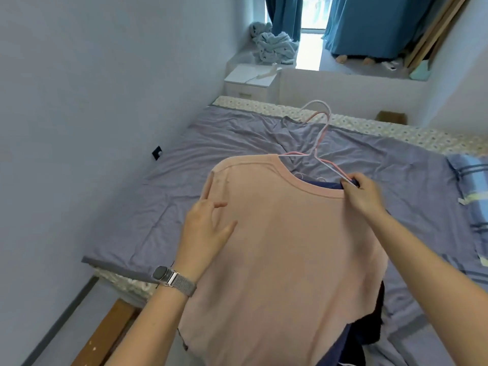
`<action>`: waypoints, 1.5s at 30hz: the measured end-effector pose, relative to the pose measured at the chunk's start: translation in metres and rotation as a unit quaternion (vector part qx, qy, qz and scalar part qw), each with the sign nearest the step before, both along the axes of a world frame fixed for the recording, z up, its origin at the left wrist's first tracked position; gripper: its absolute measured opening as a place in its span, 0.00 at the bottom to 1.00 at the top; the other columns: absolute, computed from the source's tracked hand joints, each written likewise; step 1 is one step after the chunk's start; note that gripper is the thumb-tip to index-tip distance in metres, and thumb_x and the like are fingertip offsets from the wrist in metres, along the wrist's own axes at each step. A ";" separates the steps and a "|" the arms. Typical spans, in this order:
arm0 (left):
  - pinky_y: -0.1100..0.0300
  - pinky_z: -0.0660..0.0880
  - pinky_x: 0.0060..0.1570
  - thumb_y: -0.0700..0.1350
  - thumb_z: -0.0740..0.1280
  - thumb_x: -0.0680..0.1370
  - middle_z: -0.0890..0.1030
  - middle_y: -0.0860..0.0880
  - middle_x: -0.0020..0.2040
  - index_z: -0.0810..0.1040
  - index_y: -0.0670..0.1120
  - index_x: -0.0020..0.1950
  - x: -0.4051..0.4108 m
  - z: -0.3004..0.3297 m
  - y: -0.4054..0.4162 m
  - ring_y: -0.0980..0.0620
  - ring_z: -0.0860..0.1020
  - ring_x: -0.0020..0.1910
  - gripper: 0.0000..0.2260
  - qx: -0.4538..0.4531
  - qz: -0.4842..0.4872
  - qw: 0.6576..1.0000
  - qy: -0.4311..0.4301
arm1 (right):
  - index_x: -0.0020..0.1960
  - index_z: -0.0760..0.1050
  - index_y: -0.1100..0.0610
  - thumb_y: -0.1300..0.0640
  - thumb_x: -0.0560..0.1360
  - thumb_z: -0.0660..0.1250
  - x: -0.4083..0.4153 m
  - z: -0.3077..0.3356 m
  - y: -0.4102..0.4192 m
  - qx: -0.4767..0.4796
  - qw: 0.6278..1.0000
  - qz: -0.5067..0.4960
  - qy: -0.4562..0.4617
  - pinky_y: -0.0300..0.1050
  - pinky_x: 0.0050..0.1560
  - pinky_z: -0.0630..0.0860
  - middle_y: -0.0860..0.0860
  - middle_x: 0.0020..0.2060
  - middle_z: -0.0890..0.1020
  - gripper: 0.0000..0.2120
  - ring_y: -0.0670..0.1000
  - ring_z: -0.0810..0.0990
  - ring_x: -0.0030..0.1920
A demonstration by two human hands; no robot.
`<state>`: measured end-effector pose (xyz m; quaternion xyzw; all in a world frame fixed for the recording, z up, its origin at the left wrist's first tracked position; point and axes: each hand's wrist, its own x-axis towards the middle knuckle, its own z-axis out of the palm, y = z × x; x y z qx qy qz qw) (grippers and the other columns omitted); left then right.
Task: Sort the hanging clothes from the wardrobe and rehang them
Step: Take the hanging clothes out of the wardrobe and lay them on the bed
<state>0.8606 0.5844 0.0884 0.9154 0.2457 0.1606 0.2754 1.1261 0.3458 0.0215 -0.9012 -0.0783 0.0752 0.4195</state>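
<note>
A peach t-shirt [285, 247] lies front-up over darker navy clothes [351, 347] on the bed. Thin wire hangers, one pink [320, 133] and one white [331, 169], stick out past the neckline. My right hand [363, 192] pinches the right shoulder of the shirt together with the arm of a hanger. My left hand [207, 228], with a watch on the wrist, rests flat on the shirt's left shoulder, fingers spread, holding nothing.
The bed has a grey-purple sheet [211, 159] and a blue checked pillow [470, 186] at the right. A wall runs along the left. Beyond the bed stand a white nightstand [249, 80], a heap of light blue cloth [274, 44] and blue curtains [375, 22].
</note>
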 end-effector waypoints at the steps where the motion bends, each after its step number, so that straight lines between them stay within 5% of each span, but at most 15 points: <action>1: 0.68 0.64 0.51 0.47 0.73 0.71 0.79 0.49 0.55 0.77 0.46 0.57 0.004 -0.007 0.002 0.51 0.75 0.56 0.16 -0.006 0.007 1.000 0.009 | 0.39 0.74 0.47 0.45 0.69 0.60 0.016 -0.015 0.003 -0.012 1.000 -0.005 0.016 0.57 0.53 0.71 0.47 0.38 0.79 0.07 0.60 0.77 0.50; 3: 0.68 0.65 0.50 0.47 0.71 0.73 0.78 0.52 0.55 0.77 0.47 0.58 0.009 -0.021 0.007 0.55 0.74 0.55 0.15 -0.014 0.028 0.999 0.026 | 0.55 0.73 0.46 0.43 0.70 0.65 0.037 -0.044 0.008 -0.084 0.995 -0.036 0.042 0.60 0.63 0.64 0.55 0.55 0.78 0.16 0.62 0.71 0.62; 5: 0.70 0.63 0.49 0.48 0.70 0.74 0.76 0.54 0.55 0.76 0.47 0.59 0.011 -0.036 0.012 0.57 0.73 0.56 0.15 -0.021 0.048 0.998 0.042 | 0.71 0.59 0.48 0.40 0.67 0.72 0.044 -0.069 0.017 -0.169 0.983 -0.047 0.056 0.62 0.68 0.56 0.61 0.68 0.66 0.38 0.62 0.62 0.69; 8: 0.67 0.67 0.51 0.49 0.69 0.75 0.76 0.53 0.56 0.75 0.48 0.61 0.006 -0.062 0.022 0.57 0.72 0.55 0.16 -0.036 0.086 0.993 0.067 | 0.75 0.49 0.49 0.36 0.64 0.74 0.027 -0.110 0.051 -0.245 0.965 0.089 0.037 0.62 0.70 0.53 0.62 0.72 0.58 0.51 0.63 0.55 0.72; 12: 0.68 0.66 0.53 0.49 0.68 0.76 0.75 0.53 0.59 0.72 0.50 0.64 -0.021 -0.087 0.028 0.61 0.70 0.54 0.18 -0.040 0.145 0.983 0.104 | 0.75 0.53 0.47 0.41 0.69 0.71 -0.040 -0.146 0.125 -0.250 0.929 0.271 0.023 0.59 0.69 0.58 0.58 0.70 0.63 0.42 0.61 0.59 0.71; 16: 0.61 0.71 0.58 0.48 0.69 0.75 0.75 0.52 0.60 0.71 0.50 0.66 -0.081 -0.101 0.036 0.54 0.73 0.59 0.20 -0.043 0.216 0.965 0.141 | 0.72 0.56 0.45 0.41 0.73 0.66 -0.125 -0.144 0.194 -0.266 0.849 0.456 0.004 0.54 0.63 0.65 0.54 0.67 0.67 0.32 0.58 0.65 0.67; 23: 0.50 0.72 0.57 0.44 0.71 0.72 0.77 0.46 0.55 0.72 0.47 0.66 -0.273 -0.113 0.007 0.45 0.75 0.57 0.23 -0.068 0.396 0.903 0.151 | 0.70 0.60 0.47 0.43 0.71 0.68 -0.285 -0.093 0.264 -0.208 0.751 0.622 -0.071 0.55 0.60 0.67 0.52 0.63 0.72 0.31 0.57 0.69 0.63; 29: 0.54 0.71 0.59 0.48 0.72 0.72 0.75 0.47 0.60 0.63 0.51 0.73 -0.472 -0.108 -0.134 0.46 0.74 0.61 0.32 -0.149 0.565 0.793 0.172 | 0.69 0.58 0.46 0.41 0.69 0.68 -0.477 -0.062 0.218 -0.184 0.626 0.751 -0.105 0.56 0.61 0.65 0.51 0.65 0.70 0.33 0.58 0.68 0.65; 36: 0.55 0.71 0.60 0.50 0.71 0.73 0.72 0.46 0.64 0.60 0.51 0.74 -0.671 -0.069 -0.356 0.47 0.72 0.62 0.33 -0.167 0.743 0.637 0.125 | 0.69 0.58 0.45 0.43 0.71 0.68 -0.755 -0.022 0.104 -0.115 0.406 0.897 -0.132 0.54 0.60 0.68 0.54 0.62 0.72 0.31 0.59 0.70 0.63; 39: 0.53 0.72 0.59 0.52 0.70 0.74 0.72 0.44 0.64 0.60 0.51 0.75 -0.727 -0.057 -0.445 0.45 0.72 0.61 0.32 -0.165 0.812 0.550 0.104 | 0.68 0.59 0.45 0.43 0.69 0.69 -0.859 -0.013 0.036 -0.088 0.314 0.938 -0.119 0.54 0.61 0.70 0.54 0.61 0.73 0.31 0.59 0.71 0.62; 45: 0.52 0.70 0.62 0.52 0.70 0.72 0.71 0.43 0.65 0.60 0.51 0.75 -0.793 -0.055 -0.548 0.45 0.71 0.63 0.34 -0.169 0.880 0.439 0.070 | 0.68 0.57 0.44 0.47 0.72 0.66 -0.993 -0.014 -0.060 -0.065 0.167 0.977 -0.112 0.52 0.59 0.71 0.54 0.61 0.73 0.29 0.57 0.70 0.63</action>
